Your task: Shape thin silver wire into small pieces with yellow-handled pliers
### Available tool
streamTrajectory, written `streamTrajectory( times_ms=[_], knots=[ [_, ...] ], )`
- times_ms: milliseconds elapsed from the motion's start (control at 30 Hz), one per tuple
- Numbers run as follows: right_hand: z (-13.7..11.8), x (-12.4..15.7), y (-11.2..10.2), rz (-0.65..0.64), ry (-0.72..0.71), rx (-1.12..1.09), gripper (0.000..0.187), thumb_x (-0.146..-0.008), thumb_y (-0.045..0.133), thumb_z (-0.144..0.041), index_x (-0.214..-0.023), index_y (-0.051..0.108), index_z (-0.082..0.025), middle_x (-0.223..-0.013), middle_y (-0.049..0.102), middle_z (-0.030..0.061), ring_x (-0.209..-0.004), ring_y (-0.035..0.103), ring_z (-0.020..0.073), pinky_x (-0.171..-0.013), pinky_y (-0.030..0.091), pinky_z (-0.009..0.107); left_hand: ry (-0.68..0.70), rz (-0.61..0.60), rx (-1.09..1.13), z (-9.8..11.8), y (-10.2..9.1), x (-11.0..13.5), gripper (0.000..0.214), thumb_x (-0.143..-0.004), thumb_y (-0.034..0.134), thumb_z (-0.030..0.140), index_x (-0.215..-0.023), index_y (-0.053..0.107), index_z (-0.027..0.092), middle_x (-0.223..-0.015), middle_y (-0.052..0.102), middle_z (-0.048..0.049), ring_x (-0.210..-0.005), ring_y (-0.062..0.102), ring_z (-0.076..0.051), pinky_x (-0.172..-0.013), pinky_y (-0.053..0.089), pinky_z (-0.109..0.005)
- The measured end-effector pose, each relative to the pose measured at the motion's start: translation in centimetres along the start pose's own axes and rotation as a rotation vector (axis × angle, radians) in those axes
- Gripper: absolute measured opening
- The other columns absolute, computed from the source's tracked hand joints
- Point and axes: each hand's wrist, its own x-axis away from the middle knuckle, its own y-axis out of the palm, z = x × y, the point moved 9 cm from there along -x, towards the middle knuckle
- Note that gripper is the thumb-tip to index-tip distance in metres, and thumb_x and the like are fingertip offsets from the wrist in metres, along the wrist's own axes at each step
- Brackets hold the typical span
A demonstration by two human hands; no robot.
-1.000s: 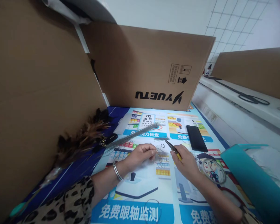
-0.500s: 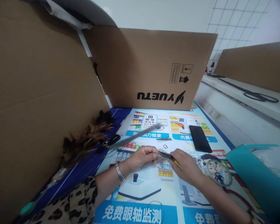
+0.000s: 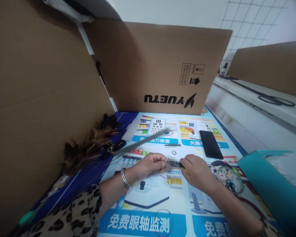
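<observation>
My right hand [image 3: 197,171] is wrapped round the handles of a pair of pliers [image 3: 174,163], whose jaws point left. At the jaw tips, my left hand [image 3: 155,163] pinches thin wire between thumb and fingers; the wire's exact shape is too fine to make out. Loose curled wire [image 3: 171,177] hangs or lies just below the pliers. Beyond my hands lie a long bundle of straight grey wires [image 3: 145,141], a small stack of short wires [image 3: 172,144] and a small black ring [image 3: 174,152]. A thin wire loop [image 3: 172,219] lies nearer to me.
Cardboard panels [image 3: 118,62] stand at the back and left. A black phone [image 3: 210,144] and a round clear dish [image 3: 230,181] with small dark things lie to the right, beside a teal box [image 3: 263,174]. Brown feathers [image 3: 86,148] and a black fob [image 3: 119,144] lie left.
The pliers have turned to lie more level, and my right hand has rolled with them, hiding more of the yellow handle. My left hand keeps its pinch. The view has shifted slightly.
</observation>
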Motion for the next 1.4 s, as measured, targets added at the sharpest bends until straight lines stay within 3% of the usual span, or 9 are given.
streamTrajectory(
  times_ms=[867,1400],
  knots=[
    [0.1,0.0,-0.1,-0.026,0.006,0.036,0.013,-0.082,0.045,-0.027,-0.081,0.055,-0.019,-0.077,0.052,0.0043,-0.074,0.046,0.0149,-0.062,0.028,0.026,-0.009,0.024,-0.123,-0.2,-0.3,0.1,0.022,-0.073,0.06,0.033,-0.077,0.055,0.011,-0.059,0.052,0.0005,-0.052,0.044,-0.007,-0.053,0.034,-0.021],
    [0.6,0.1,0.8,-0.057,0.122,-0.098,0.018,-0.085,0.039,-0.031,-0.084,0.053,-0.019,-0.078,0.054,0.0032,-0.072,0.05,0.0126,-0.061,0.033,0.022,0.04,0.073,-0.133,0.3,-0.7,0.0,0.021,-0.074,0.06,0.03,-0.08,0.057,0.01,-0.061,0.053,0.0001,-0.052,0.043,-0.006,-0.05,0.031,-0.019]
  ],
)
